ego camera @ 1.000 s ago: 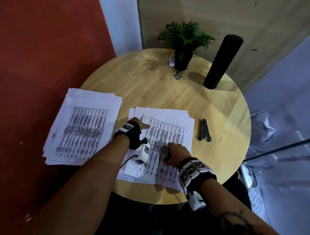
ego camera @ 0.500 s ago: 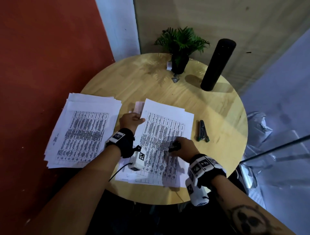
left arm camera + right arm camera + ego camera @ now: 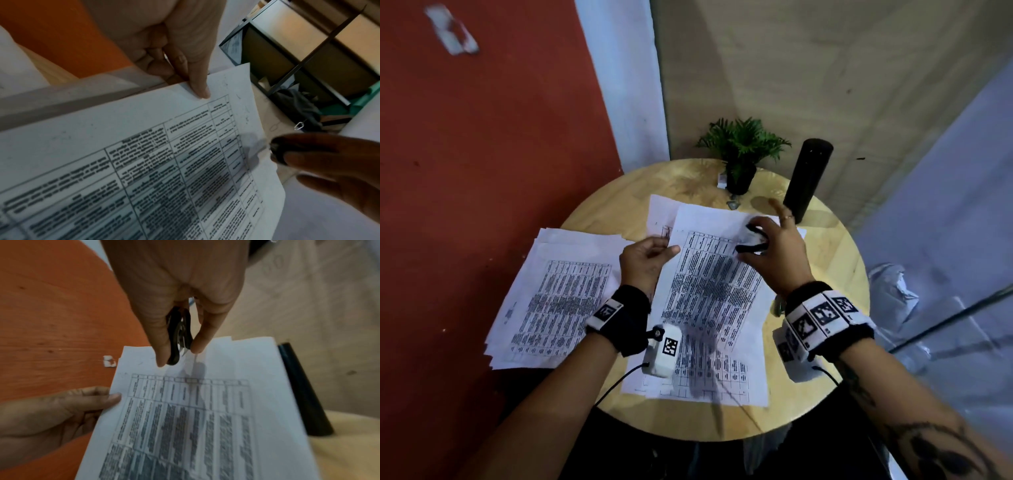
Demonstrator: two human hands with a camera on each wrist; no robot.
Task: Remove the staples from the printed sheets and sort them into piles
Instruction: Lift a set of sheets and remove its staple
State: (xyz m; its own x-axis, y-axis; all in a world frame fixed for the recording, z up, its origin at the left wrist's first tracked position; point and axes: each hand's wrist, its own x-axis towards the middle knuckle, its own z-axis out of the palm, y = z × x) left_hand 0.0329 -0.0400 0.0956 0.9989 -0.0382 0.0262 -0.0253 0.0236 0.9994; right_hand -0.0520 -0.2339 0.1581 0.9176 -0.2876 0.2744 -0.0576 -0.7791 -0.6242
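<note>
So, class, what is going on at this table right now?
A person is working through printed sheets at a round table. The left hand pinches the lifted sheet by its edge, while the right hand holds a black staple remover at its top. A finished pile lies to the left.

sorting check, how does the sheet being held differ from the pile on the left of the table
The held sheet is lifted at its top, pinched by the left hand; the left pile lies flat, untouched. The right hand holds a staple remover at the held sheet's top edge; nothing meets the pile. Both show printed tables.
</note>
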